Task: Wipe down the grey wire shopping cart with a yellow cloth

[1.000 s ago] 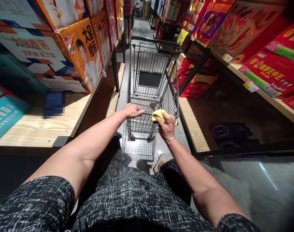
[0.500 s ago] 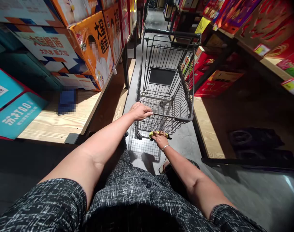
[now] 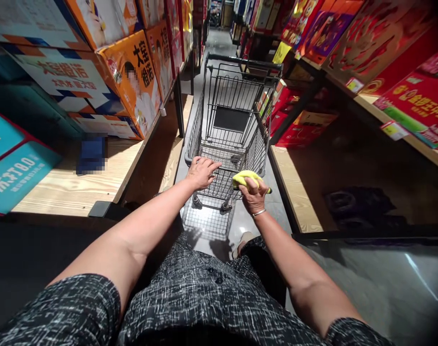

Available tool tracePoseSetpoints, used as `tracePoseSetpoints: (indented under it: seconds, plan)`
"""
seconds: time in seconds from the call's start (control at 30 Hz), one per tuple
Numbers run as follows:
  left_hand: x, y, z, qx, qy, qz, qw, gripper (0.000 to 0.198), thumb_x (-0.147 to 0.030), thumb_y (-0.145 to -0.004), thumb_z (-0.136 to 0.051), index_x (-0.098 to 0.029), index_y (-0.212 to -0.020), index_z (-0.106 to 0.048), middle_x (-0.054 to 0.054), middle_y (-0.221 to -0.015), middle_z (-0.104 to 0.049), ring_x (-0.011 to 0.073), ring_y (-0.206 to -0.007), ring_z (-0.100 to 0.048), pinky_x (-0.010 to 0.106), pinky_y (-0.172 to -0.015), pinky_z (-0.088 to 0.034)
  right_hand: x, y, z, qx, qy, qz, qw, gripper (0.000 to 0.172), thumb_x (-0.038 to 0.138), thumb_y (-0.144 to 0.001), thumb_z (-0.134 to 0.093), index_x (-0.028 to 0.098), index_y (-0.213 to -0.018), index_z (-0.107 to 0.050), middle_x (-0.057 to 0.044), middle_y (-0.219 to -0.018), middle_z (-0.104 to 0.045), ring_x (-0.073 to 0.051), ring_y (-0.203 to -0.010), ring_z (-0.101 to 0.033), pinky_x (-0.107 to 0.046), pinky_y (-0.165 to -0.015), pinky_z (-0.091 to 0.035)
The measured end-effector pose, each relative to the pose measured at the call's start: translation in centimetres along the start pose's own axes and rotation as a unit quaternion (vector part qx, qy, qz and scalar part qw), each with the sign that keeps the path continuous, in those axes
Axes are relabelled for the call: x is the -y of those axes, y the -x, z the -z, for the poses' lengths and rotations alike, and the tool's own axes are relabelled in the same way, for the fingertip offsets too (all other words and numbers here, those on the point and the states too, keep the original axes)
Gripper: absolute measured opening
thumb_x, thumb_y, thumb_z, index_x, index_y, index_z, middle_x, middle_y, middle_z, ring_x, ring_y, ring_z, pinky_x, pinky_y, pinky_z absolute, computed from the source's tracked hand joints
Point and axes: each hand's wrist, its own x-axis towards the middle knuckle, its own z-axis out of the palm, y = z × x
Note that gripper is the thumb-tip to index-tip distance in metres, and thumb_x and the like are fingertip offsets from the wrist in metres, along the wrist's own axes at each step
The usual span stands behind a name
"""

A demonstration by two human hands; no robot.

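A grey wire shopping cart [image 3: 233, 96] stands in the aisle straight ahead of me. My left hand [image 3: 201, 172] rests over the cart's near rim at its left corner, fingers curled on the bar. My right hand [image 3: 254, 194] is closed on a yellow cloth [image 3: 246, 177] and presses it against the near rim at the right. A bracelet sits on my right wrist. The cart's basket looks bare inside apart from a dark panel at its far end.
Wooden shelves line both sides of the narrow aisle. Orange, white and teal boxes [image 3: 132, 77] fill the left shelf. Red gift boxes [image 3: 413, 105] fill the right shelves, with dark items [image 3: 356, 202] on the low right shelf. The grey floor [image 3: 219, 43] runs on beyond the cart.
My right hand with the yellow cloth has come up from the cart's lower bar to the near rim. My left hand stays on the rim.
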Motion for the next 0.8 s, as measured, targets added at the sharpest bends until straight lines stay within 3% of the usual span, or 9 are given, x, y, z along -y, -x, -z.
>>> tracePoseSetpoints:
  seconds: [0.2, 0.3, 0.4, 0.5, 0.6, 0.7, 0.8]
  plan:
    - [-0.2, 0.4, -1.5, 0.011, -0.038, 0.021, 0.999, 0.091, -0.029, -0.082, -0.073, -0.027, -0.165, -0.036, 0.01, -0.171, -0.034, 0.0369, -0.158, -0.023, 0.056, -0.129, -0.004, 3.6, 3.8, -4.6, 0.247, 0.005, 0.001, 0.969, 0.042, 0.019, -0.099, -0.05, 0.041, -0.124, -0.075, -0.005, -0.144, -0.064, -0.033, -0.124, -0.045, -0.051, -0.102, -0.037]
    - [0.3, 0.3, -1.8, 0.018, -0.046, 0.025, 0.998, 0.097, -0.031, -0.08, -0.075, -0.026, -0.167, -0.031, 0.01, -0.175, -0.025, 0.0389, -0.161, -0.015, 0.058, -0.128, -0.001, 4.6, 4.3, -4.9, 0.306, 0.003, 0.022, 0.952, 0.045, 0.019, -0.1, -0.046, 0.04, -0.13, -0.073, -0.002, -0.146, -0.063, -0.033, -0.129, -0.045, -0.05, -0.105, -0.037]
    - [0.8, 0.4, -1.6, 0.029, -0.05, 0.029, 0.998, 0.097, -0.031, -0.081, -0.075, -0.026, -0.167, -0.031, 0.012, -0.176, -0.022, 0.0394, -0.161, -0.014, 0.059, -0.128, -0.002, 4.9, 3.6, -4.0, 0.321, -0.003, 0.046, 0.946, 0.045, 0.02, -0.102, -0.045, 0.04, -0.133, -0.071, -0.002, -0.147, -0.062, -0.032, -0.131, -0.045, -0.048, -0.106, -0.037]
    - [1.6, 0.4, -1.3, 0.029, -0.047, 0.031, 0.998, 0.1, -0.03, -0.078, -0.077, -0.026, -0.167, -0.032, 0.012, -0.176, -0.021, 0.0401, -0.161, -0.015, 0.059, -0.128, -0.001, 4.2, 2.0, -2.0, 0.28, -0.017, 0.067, 0.957, 0.039, 0.024, -0.102, -0.051, 0.041, -0.131, -0.072, -0.004, -0.148, -0.061, -0.03, -0.128, -0.046, -0.046, -0.102, -0.04]
    - [2.8, 0.4, -1.0, 0.024, -0.03, 0.032, 0.999, 0.102, -0.029, -0.075, -0.079, -0.027, -0.166, -0.032, 0.011, -0.176, -0.022, 0.0401, -0.16, -0.016, 0.059, -0.128, -0.002, 2.3, -0.4, 0.9, 0.162, -0.032, 0.071, 0.984, 0.034, 0.024, -0.1, -0.058, 0.042, -0.122, -0.076, -0.004, -0.144, -0.063, -0.03, -0.127, -0.046, -0.047, -0.1, -0.041]
    - [3.9, 0.3, -0.8, 0.013, -0.01, 0.033, 0.999, 0.1, -0.031, -0.074, -0.079, -0.03, -0.164, -0.035, 0.01, -0.173, -0.028, 0.0396, -0.158, -0.019, 0.059, -0.128, -0.002, -0.4, -3.0, 4.0, 0.024, -0.031, 0.024, 0.999, 0.032, 0.022, -0.098, -0.06, 0.04, -0.116, -0.078, -0.005, -0.14, -0.063, -0.033, -0.13, -0.043, -0.051, -0.104, -0.039]
    - [4.5, 0.3, -0.6, 0.009, 0.003, 0.041, 0.999, 0.095, -0.035, -0.075, -0.078, -0.03, -0.161, -0.039, 0.011, -0.17, -0.033, 0.0395, -0.157, -0.022, 0.059, -0.129, 0.0, -2.0, -4.6, 5.5, -0.049, -0.022, -0.03, 0.998, 0.033, 0.02, -0.096, -0.06, 0.036, -0.119, -0.078, -0.009, -0.139, -0.06, -0.035, -0.133, -0.04, -0.054, -0.11, -0.037]
